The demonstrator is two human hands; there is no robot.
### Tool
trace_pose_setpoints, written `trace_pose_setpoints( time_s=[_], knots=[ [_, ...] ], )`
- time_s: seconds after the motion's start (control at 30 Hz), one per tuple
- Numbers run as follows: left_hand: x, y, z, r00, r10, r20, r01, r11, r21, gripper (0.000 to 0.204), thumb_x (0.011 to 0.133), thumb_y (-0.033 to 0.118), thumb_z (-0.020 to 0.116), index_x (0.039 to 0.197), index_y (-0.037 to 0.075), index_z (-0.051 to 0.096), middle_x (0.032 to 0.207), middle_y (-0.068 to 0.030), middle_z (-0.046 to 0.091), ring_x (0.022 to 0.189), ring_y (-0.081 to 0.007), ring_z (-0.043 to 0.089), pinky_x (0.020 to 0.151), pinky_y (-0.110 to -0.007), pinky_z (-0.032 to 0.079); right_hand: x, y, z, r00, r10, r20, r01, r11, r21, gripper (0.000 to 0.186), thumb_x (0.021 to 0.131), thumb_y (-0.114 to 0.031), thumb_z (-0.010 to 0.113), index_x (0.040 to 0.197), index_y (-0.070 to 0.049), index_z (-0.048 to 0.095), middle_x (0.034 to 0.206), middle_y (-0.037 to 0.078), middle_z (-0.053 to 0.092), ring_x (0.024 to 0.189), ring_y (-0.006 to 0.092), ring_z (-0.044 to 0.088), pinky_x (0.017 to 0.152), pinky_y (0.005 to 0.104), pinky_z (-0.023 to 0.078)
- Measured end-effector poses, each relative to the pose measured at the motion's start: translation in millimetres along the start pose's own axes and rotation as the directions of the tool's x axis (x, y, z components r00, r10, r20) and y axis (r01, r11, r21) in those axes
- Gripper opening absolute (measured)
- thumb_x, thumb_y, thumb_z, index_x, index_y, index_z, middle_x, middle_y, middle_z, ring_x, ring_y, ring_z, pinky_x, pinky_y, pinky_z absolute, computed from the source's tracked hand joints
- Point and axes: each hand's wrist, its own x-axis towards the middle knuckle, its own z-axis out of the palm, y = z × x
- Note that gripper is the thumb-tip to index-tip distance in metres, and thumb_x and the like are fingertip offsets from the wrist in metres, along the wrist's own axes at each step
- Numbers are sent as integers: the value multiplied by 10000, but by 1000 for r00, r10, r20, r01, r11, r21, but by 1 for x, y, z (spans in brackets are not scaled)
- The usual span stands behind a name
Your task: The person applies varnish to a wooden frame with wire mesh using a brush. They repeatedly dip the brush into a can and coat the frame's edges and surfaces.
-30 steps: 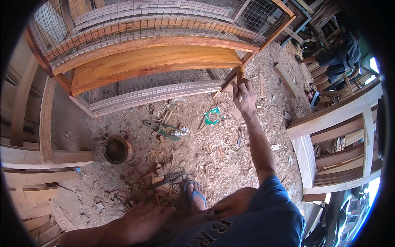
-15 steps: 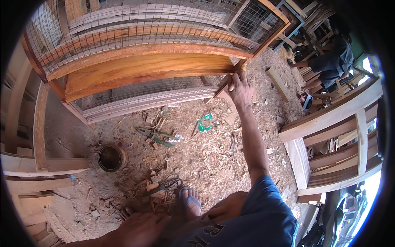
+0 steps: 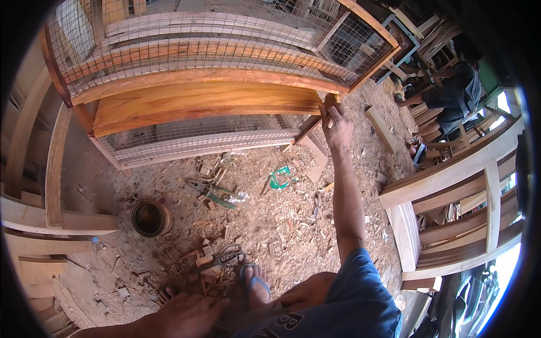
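Observation:
At the right end of a wooden frame with wire mesh (image 3: 214,77), my right hand (image 3: 337,128) is closed around what looks like a small paintbrush (image 3: 332,99), mostly hidden by the fingers. Its tip is against the corner where the orange-stained rail meets the end post. Below that rail runs a wide orange-stained board (image 3: 203,101), with a paler mesh section under it. My left hand (image 3: 189,315) lies low in the view near my leg, fingers stretched out and holding nothing. An open round tin (image 3: 150,218) with dark contents stands on the floor to the left.
Wood shavings and offcuts cover the floor. Green-handled pliers (image 3: 217,194), a green plastic piece (image 3: 280,177) and scissors (image 3: 231,256) lie there. Slatted wooden frames (image 3: 451,194) stand at right, more timber (image 3: 62,219) at left. Another person (image 3: 451,90) works at far right.
My right hand has shifted a little up along the post toward the rail's corner. The view has tilted slightly, so the frame sits lower. My left hand stays in place.

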Motion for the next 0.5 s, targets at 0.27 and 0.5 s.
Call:
trace_pose_setpoints(
  time_s=[0.27, 0.5],
  knots=[
    [-1, 2, -6, 999, -14, 38, 14, 1000, 6, 584, 938, 275, 593, 1430, -8, 452, 1165, -199, 665, 1053, -348, 662, 909, -467, 508, -14, 12, 1, 996, -88, -35, 88, 996, 2, 131, 887, -170, 747, 852, -103, 641, 975, 45, 679, 763, 292, 701, 607, 406, 565],
    [-4, 3, -3, 995, 30, -94, -26, 999, 48, 643, 927, 381, 638, 1401, -20, 472, 1120, -218, 670, 1049, -361, 665, 888, -464, 518, -10, 10, -2, 992, 6, 127, -6, 1000, -3, 223, 831, -65, 673, 1034, -139, 617, 1128, 48, 652, 796, 331, 702, 629, 439, 575]
  ],
)
